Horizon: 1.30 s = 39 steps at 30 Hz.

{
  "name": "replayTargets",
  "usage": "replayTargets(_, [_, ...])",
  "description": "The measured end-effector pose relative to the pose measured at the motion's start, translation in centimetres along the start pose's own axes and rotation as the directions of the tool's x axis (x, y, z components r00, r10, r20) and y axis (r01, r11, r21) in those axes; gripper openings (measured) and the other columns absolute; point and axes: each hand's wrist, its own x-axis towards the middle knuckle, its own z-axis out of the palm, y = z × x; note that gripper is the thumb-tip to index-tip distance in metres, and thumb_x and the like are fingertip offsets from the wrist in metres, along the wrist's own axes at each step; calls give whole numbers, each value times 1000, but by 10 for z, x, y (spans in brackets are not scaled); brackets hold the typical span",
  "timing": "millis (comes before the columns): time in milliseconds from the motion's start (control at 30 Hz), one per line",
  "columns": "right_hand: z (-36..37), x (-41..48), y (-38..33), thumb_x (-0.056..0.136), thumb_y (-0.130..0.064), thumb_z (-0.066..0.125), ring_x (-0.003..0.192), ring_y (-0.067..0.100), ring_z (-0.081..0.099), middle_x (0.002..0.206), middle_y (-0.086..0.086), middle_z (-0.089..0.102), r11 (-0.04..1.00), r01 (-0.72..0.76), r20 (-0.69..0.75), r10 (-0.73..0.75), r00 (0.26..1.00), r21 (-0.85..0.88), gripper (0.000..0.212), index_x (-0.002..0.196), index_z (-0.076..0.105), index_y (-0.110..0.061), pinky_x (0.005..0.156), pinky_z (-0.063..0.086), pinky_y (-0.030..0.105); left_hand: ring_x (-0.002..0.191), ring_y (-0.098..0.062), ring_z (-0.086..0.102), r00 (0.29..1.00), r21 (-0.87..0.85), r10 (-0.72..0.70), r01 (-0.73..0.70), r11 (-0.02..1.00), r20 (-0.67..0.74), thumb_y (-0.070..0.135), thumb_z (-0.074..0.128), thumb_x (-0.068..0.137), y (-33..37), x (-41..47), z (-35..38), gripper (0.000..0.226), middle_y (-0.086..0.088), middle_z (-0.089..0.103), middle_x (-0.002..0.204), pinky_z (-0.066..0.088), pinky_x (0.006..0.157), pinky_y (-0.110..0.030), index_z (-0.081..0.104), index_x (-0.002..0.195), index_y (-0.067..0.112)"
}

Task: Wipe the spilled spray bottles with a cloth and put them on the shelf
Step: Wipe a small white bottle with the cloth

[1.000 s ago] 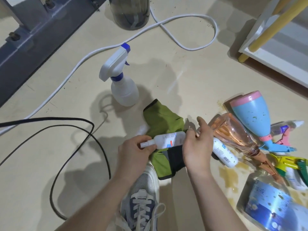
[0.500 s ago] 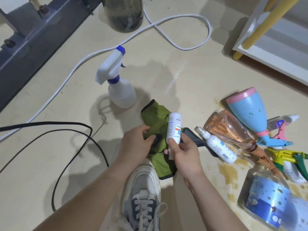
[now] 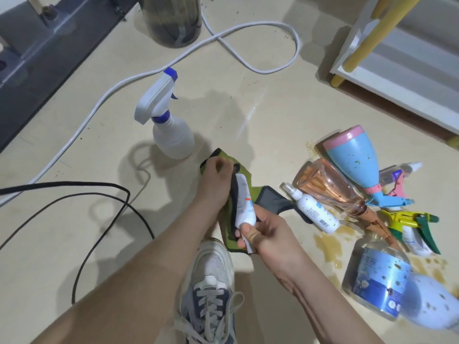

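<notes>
Bright, even light comes from overhead onto the pale floor (image 3: 285, 108), with soft shadows spreading beyond me and to my left. A thin streak of glare shines there. The wide lens bends the edges, and the labelled bottle (image 3: 382, 276) at lower right smears into blur.

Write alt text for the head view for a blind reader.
A right hand holds a small white bottle while the left hand holds a green cloth against it. More spray bottles lie in brown spills near a white shelf.
</notes>
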Motion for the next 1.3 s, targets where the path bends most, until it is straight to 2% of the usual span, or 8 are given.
replayTargets(267, [5,15,-27,104,-6,42,59,23,53,75,17,55,955,25,-118,10,993,296,24,111,64,-11,53,46,27,43,-5,47,988,-216,111,-86,973,107,20,43,104,1,-64,1,22,13,56,52,41,41,-19,64,99,18])
replayTargets(433, [-1,2,-29,90,5,37,70,24,52,75,16,55,989,10,23,-14,1000,146,33,101,63,-12,62,49,24,100,-16,63,893,13,430,-435,900,135,37,60,89,-6,-58,-9,37,9,61,118,53,83,-35,61,126,38])
replayTargets(567, [7,-20,-25,100,-1,44,66,14,54,78,6,61,973,170,3,-171,985,-158,36,127,56,-22,72,49,33,120,-9,56,968,-206,211,-180,962,139,38,66,89,20,-41,-3,53,8,53,137,46,102,-32,43,135,50])
replayTargets(700, [6,-21,-34,93,-11,54,67,20,46,79,2,59,657,224,-81,-400,913,-720,64,150,32,-31,66,41,37,80,-20,63,979,-407,-196,200,891,50,48,53,94,41,-36,-4,34,-5,62,85,53,85,-38,61,91,14])
replayTargets(900, [1,-12,-63,89,2,40,77,26,66,88,9,71,875,156,-53,-202,978,-459,63,135,47,-42,78,56,45,70,-9,68,986,-367,-68,120,922,152,39,49,99,22,-71,2,27,1,70,87,50,55,-21,61,112,19])
replayTargets(1033, [-25,-25,-84,101,-38,41,85,22,63,90,5,68,459,210,207,-57,977,-863,39,140,45,-41,80,52,39,62,-18,61,979,-374,-72,141,917,193,14,68,86,18,-71,-14,15,-4,64,69,50,56,-25,62,93,2])
replayTargets(1133, [-40,-11,-98,92,-51,51,87,3,59,96,-5,64,716,216,-83,-357,931,-664,30,110,69,-34,84,48,24,71,-26,64,925,-485,-79,266,833,372,18,74,74,26,-68,-24,29,-17,65,82,53,65,-31,66,97,1])
replayTargets(1300, [-22,22,-88,72,-84,50,109,17,67,117,1,72,981,-158,88,149,985,109,76,116,71,-26,105,46,38,77,-23,69,933,-471,-28,207,858,359,28,78,65,50,-58,-29,32,-11,71,88,54,74,-32,69,91,13])
